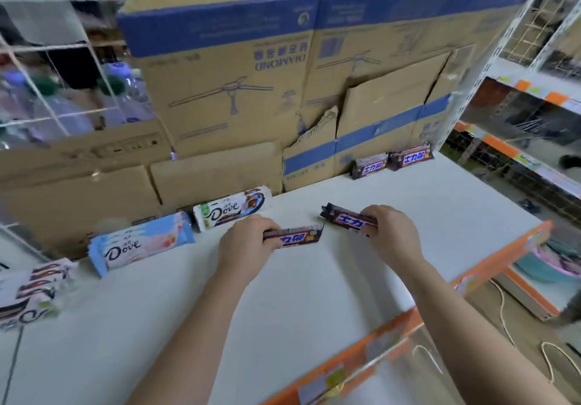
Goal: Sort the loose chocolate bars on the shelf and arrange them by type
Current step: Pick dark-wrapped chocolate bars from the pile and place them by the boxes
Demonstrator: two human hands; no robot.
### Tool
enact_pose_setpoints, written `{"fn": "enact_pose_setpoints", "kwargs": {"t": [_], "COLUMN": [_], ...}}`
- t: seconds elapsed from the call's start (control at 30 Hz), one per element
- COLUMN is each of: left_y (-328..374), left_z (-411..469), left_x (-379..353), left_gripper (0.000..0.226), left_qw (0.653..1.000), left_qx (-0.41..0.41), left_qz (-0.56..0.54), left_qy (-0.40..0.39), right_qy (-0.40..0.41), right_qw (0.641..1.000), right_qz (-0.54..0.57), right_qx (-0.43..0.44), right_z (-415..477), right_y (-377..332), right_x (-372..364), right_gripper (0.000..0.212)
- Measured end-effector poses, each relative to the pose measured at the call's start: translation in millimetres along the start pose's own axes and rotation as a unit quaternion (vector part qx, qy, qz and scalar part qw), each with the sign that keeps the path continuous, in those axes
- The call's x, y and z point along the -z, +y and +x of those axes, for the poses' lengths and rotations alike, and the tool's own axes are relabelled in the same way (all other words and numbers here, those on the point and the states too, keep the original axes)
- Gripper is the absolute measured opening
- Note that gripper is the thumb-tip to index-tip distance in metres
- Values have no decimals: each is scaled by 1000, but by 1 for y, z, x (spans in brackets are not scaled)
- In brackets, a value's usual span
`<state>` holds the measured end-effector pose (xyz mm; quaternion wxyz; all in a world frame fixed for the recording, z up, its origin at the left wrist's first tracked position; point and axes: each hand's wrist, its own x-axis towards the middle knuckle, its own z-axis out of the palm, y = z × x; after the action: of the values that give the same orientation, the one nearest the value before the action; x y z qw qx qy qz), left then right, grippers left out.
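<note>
Each hand, the left hand (243,241) and the right hand (391,231), grips one brown bar, the left bar (295,236) and the right bar (345,217), probably to join the same brown pair (391,162) at the back of the shelf (314,294).

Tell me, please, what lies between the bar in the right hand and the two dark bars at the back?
Nothing: the head view shows only bare white shelf between the bar in the right hand and the two dark bars.

You get bright, even light on the shelf (314,294), with hardly any shadow. Toward the shelf's left end everything smears out of focus, and its front edge bows with wide-angle distortion.
</note>
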<state>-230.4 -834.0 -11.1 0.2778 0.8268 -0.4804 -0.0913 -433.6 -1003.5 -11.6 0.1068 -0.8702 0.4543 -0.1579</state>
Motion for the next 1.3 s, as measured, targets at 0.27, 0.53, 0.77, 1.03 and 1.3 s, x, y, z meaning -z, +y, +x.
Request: {"fn": "enact_pose_setpoints", "kwargs": {"t": [0.27,0.53,0.77,1.03,1.3], "left_y": [70,146,182,200,217], "left_z": [55,90,101,105,115], "left_x": [-53,-108,-137,-148,-160], "left_gripper": [12,13,14,16,17], "left_qw": [1000,994,983,974,979], "left_qx": [23,96,149,187,175], "left_qz": [-2,-1,-22,-25,-1], "left_qy": [8,54,105,129,104], "right_qy": [26,13,23,53,61], "right_qw": [999,989,970,953,948], "right_qz": [0,-1,11,36,82], "right_qx": [41,144,240,297,300], "right_z": [69,149,214,242,225], "right_y": [90,181,230,244,254], "right_x": [13,35,28,24,27], "right_gripper": [19,15,26,25,34]}}
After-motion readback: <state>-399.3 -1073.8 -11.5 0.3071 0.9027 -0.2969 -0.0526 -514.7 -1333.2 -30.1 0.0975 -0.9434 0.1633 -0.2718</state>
